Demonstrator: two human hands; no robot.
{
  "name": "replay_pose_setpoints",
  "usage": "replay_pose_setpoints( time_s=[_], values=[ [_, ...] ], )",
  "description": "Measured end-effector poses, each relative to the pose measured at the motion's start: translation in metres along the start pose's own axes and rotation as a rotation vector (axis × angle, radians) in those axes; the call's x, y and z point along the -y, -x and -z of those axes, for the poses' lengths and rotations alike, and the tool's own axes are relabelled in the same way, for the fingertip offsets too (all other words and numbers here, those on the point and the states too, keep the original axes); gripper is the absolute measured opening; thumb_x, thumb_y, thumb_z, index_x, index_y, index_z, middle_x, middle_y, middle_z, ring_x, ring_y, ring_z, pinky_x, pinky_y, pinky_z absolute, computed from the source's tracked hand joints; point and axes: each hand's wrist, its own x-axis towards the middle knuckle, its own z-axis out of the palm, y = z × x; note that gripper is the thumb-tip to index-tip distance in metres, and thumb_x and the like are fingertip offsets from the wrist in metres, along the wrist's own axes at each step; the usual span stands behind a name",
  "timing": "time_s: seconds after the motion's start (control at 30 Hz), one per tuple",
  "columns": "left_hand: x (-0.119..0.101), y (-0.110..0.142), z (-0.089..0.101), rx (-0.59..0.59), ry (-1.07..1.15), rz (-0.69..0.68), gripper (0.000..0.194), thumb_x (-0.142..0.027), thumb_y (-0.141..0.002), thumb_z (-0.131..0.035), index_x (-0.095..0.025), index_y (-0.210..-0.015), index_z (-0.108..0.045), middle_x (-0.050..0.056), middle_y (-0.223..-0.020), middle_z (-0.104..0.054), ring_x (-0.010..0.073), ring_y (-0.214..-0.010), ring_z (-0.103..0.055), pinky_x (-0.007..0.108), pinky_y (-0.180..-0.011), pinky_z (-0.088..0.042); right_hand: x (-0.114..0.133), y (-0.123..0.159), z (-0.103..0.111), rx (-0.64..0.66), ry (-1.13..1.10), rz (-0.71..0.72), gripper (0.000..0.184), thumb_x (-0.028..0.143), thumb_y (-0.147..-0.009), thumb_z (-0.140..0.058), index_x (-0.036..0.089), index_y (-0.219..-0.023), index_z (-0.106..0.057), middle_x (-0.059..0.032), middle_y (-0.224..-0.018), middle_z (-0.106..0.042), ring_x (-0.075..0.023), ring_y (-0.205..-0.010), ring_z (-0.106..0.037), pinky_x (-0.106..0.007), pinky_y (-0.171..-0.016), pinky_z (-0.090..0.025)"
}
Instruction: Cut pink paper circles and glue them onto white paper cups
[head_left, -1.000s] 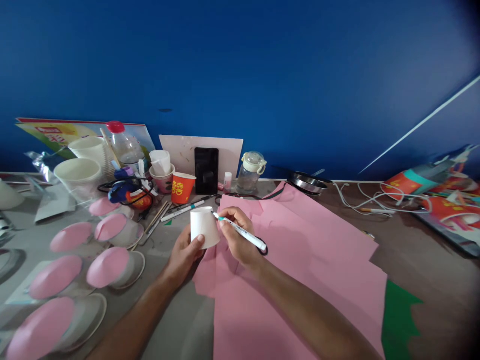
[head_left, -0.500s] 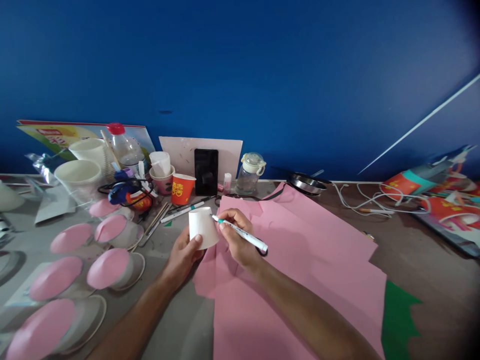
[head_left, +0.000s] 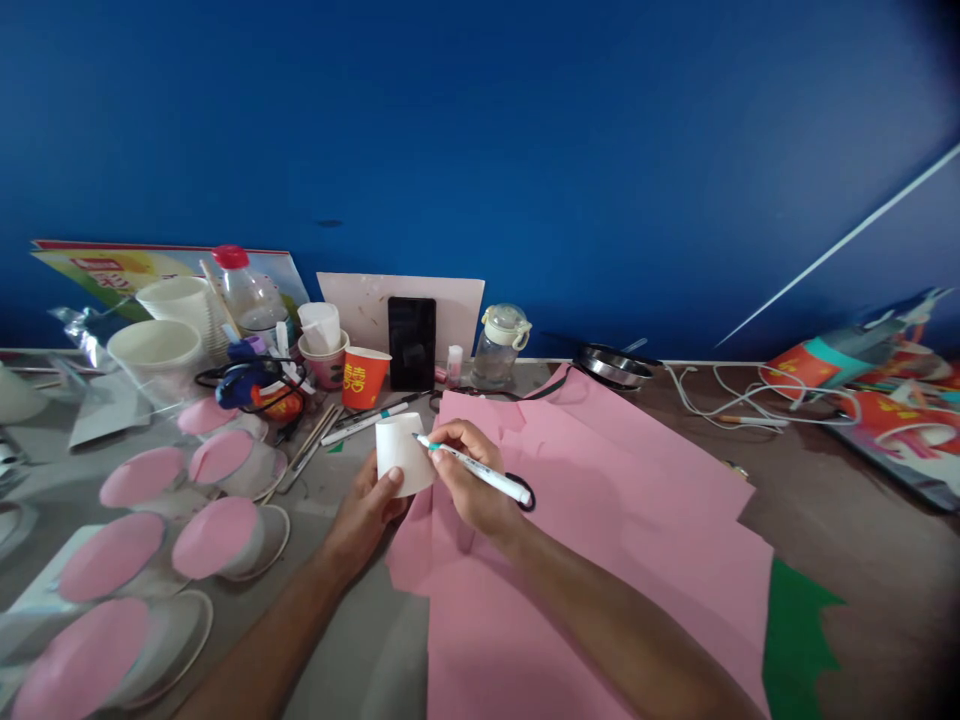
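My left hand [head_left: 371, 500] grips a white paper cup [head_left: 403, 460] turned upside down, thumb on its near side and fingers behind it. In my right hand [head_left: 471, 480] is a white marker [head_left: 487, 474] with a teal band, held like a pen. Its tip points left at the upper right side of the cup; whether it touches I cannot tell. Beneath my right hand and forearm lie large sheets of pink paper [head_left: 600, 560]. To the left, several upturned cups with pink tops [head_left: 217, 537] stand on the grey table.
Along the wall stand a red cup [head_left: 366, 378], a black phone [head_left: 412, 345], a clear lidded bottle [head_left: 501, 348] and a roll of tape [head_left: 615, 368]. Stacked white cups [head_left: 155, 350] are at left. White cables [head_left: 739, 400] and green paper [head_left: 799, 640] lie at right.
The marker's tip has moved slightly left and down over the cup's side, with my right hand shifting along. My left hand and the cup have hardly moved.
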Motion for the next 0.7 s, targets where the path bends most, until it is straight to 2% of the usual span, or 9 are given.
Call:
replay_pose_setpoints(
  time_s=[0.13, 0.3, 0.5, 0.7],
  values=[
    [0.0027, -0.0009, 0.0015, 0.007, 0.031, -0.013, 0.043, -0.049, -0.07, -0.072, -0.015, -0.093, -0.06, -0.003, -0.065, -0.048, 0.007, -0.052, -0.034, 0.021, -0.047, -0.024, -0.0026, -0.0018, 0.0002, -0.056, -0.035, -0.064, 0.009, 0.025, -0.078, -0.055, 0.02, -0.083, -0.059, 0.0009, -0.073, -0.057, -0.0125, -0.063, -0.049, -0.024, -0.058, -0.039],
    [0.0034, -0.001, 0.0023, 0.018, 0.053, -0.006, 0.045, -0.05, -0.07, -0.072, -0.015, -0.095, -0.059, -0.004, -0.063, -0.046, 0.0064, -0.051, -0.032, 0.021, -0.047, -0.023, -0.0027, -0.0029, 0.0008, -0.098, -0.131, -0.044, 0.01, 0.028, -0.079, -0.056, 0.02, -0.084, -0.058, 0.0002, -0.074, -0.057, -0.0131, -0.065, -0.05, -0.025, -0.06, -0.04],
    [0.0031, -0.0009, 0.0024, 0.044, 0.039, 0.014, 0.046, -0.052, -0.07, -0.072, -0.014, -0.093, -0.059, -0.003, -0.064, -0.045, 0.0066, -0.052, -0.031, 0.022, -0.047, -0.022, -0.0048, -0.0027, 0.0025, -0.046, -0.182, -0.047, 0.011, 0.029, -0.08, -0.057, 0.019, -0.085, -0.059, 0.0009, -0.07, -0.056, -0.0122, -0.062, -0.048, -0.024, -0.057, -0.037],
    [0.004, -0.002, 0.0039, 0.081, 0.04, -0.013, 0.041, -0.05, -0.073, -0.07, -0.016, -0.092, -0.059, -0.004, -0.062, -0.044, 0.0061, -0.051, -0.029, 0.021, -0.047, -0.022, 0.0, -0.0011, 0.0039, 0.028, -0.098, 0.002, 0.01, 0.027, -0.081, -0.057, 0.02, -0.088, -0.061, -0.0015, -0.081, -0.059, -0.014, -0.071, -0.054, -0.026, -0.064, -0.041]
  ],
)
